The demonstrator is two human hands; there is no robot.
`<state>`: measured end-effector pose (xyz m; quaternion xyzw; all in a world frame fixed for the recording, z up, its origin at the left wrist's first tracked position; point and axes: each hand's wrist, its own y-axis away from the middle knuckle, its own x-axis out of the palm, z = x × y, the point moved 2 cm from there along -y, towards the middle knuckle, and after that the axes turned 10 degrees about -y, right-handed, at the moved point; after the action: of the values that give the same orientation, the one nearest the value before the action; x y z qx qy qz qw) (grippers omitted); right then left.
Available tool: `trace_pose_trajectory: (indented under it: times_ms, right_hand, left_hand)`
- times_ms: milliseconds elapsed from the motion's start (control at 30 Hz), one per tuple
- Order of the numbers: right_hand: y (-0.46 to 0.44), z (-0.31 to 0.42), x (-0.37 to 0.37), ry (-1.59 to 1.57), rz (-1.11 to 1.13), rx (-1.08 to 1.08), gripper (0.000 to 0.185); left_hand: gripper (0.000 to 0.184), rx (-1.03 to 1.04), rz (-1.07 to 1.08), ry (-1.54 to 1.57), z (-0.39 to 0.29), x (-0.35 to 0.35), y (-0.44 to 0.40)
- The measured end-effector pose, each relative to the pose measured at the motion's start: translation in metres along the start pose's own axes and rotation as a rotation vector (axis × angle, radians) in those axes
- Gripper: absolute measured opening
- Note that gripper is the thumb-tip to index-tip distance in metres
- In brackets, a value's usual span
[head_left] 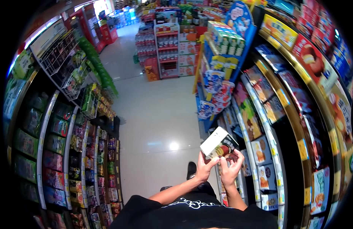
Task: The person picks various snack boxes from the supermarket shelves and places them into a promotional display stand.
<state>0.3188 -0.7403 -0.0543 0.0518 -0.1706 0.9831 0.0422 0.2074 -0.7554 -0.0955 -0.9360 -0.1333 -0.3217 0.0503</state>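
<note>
Between my hands is a small carton point(219, 144), tilted, with a pale cream side and a dark front that pictures round brown food; I cannot read its print. My left hand point(204, 166) grips the lower left edge, its thumb against the front. On the lower right edge my right hand point(231, 165) has its fingers closed, and the two thumbs nearly meet at the bottom. The carton is held in front of the right-hand shelves, near their lower rows of packets point(259, 149).
Tall shelves of packaged goods point(303, 149) line the right side, and a snack rack point(54, 145) lines the left. A blue display stand point(207, 76) juts out ahead on the right. Tiled floor point(157, 110) runs between them toward a drinks shelf point(167, 49).
</note>
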Motion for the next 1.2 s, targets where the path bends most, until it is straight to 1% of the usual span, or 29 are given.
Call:
trace_pose_trajectory:
  times_ms: [33,100,133,167,233,267,300,400,500,567,633,667,733,800,900,967,1033,1167,1200]
  right_hand:
    - [-0.009,-0.011,0.02,-0.214,0.07,0.119,0.064]
    - [-0.026,-0.023,0.063,-0.331,0.148,0.336,0.065]
    - [-0.035,-0.035,0.086,-0.386,0.259,0.341,0.051]
    - [-0.043,-0.05,0.102,-0.296,0.357,0.388,0.045]
    - [-0.061,-0.067,0.149,-0.364,0.436,0.367,0.046]
    - [-0.07,-0.071,0.168,-0.361,0.472,0.374,0.053]
    - [-0.081,-0.089,0.185,-0.35,0.504,0.38,0.06]
    - [-0.126,-0.107,0.243,-0.533,0.502,0.49,0.066]
    - [-0.171,-0.13,0.295,-0.609,0.488,0.533,0.065]
    - [-0.207,-0.142,0.325,-0.55,0.538,0.52,0.06]
    - [-0.24,-0.141,0.355,-0.492,0.562,0.509,0.062]
    - [-0.254,-0.142,0.369,-0.441,0.557,0.466,0.059]
    - [-0.275,-0.143,0.397,-0.409,0.595,0.471,0.061]
    - [-0.292,-0.153,0.422,-0.358,0.632,0.471,0.062]
    - [-0.31,-0.187,0.456,-0.124,0.751,0.389,0.062]
    - [-0.326,-0.208,0.48,-0.057,0.816,0.385,0.065]
    - [-0.345,-0.222,0.509,0.0,0.859,0.409,0.066]
    - [-0.399,-0.248,0.581,0.075,0.919,0.338,0.066]
    - [-0.419,-0.251,0.601,0.1,0.9,0.287,0.066]
  left_hand:
    - [0.063,-0.028,-0.042,0.021,-0.01,-0.015,-0.009]
    - [0.061,-0.063,-0.136,0.038,-0.03,-0.045,-0.03]
    - [0.058,-0.035,-0.175,0.025,-0.036,-0.059,-0.042]
    - [0.056,-0.011,-0.191,0.003,-0.043,-0.074,-0.055]
    - [0.052,0.039,-0.212,-0.042,-0.057,-0.102,-0.088]
    - [0.047,0.058,-0.249,-0.043,-0.063,-0.113,-0.104]
    - [0.049,0.052,-0.251,-0.067,-0.072,-0.124,-0.12]
    - [0.051,-0.029,-0.277,-0.12,-0.096,-0.164,-0.173]
    - [0.056,-0.079,-0.197,-0.296,-0.113,-0.226,-0.229]
    - [0.061,-0.007,-0.204,-0.324,-0.138,-0.245,-0.268]
    - [0.056,0.13,-0.36,-0.281,-0.168,-0.249,-0.302]
    - [0.055,0.143,-0.337,-0.37,-0.181,-0.255,-0.317]
    - [0.054,0.171,-0.288,-0.536,-0.204,-0.268,-0.344]
    - [0.051,0.139,-0.351,-0.492,-0.209,-0.283,-0.363]
    - [0.048,0.096,-0.45,-0.432,-0.201,-0.317,-0.392]
    - [0.047,0.052,-0.496,-0.372,-0.193,-0.348,-0.414]
    - [0.046,0.054,-0.488,-0.374,-0.196,-0.37,-0.444]
    - [0.047,0.032,-0.434,-0.405,-0.224,-0.415,-0.53]
    - [0.047,0.029,-0.415,-0.407,-0.236,-0.421,-0.559]
